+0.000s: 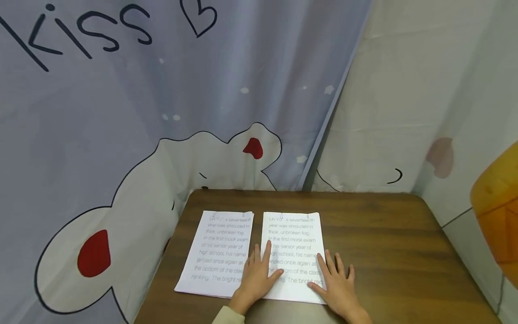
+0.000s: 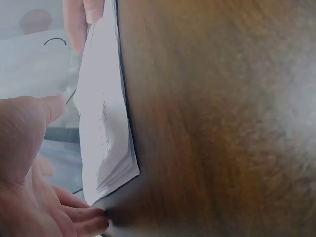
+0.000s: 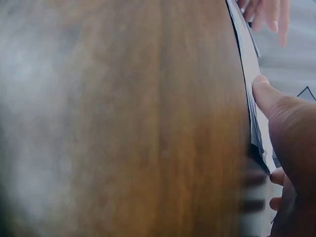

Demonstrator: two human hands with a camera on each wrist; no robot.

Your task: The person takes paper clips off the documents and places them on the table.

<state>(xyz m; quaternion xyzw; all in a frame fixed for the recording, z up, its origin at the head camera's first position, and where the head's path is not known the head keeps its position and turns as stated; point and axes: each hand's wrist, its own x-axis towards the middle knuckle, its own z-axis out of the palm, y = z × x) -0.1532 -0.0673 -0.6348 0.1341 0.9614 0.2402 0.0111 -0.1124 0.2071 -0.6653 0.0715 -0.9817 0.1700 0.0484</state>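
Note:
Two stacks of white printed paper lie side by side, a left stack [image 1: 214,258] and a right stack [image 1: 295,288], each with clips at its top edge. My left hand [image 1: 257,274] is spread over the gap between them, its fingers across the left edge of the right stack. On that stack's right edge, my right hand [image 1: 339,288] rests with spread fingers, thumb over the lower corner. Layered sheet edges of a paper stack [image 2: 106,98] show in the left wrist view. Seen from the right wrist, the right thumb [image 3: 269,96] touches the paper.
Both stacks lie on a dark wooden table [image 1: 404,252] with rounded far corners. Behind it hangs a blue-grey curtain [image 1: 202,90] with cartoon drawings, and a pale curtain [image 1: 388,90] hangs at the right. An orange shape [image 1: 499,211] is at the right edge.

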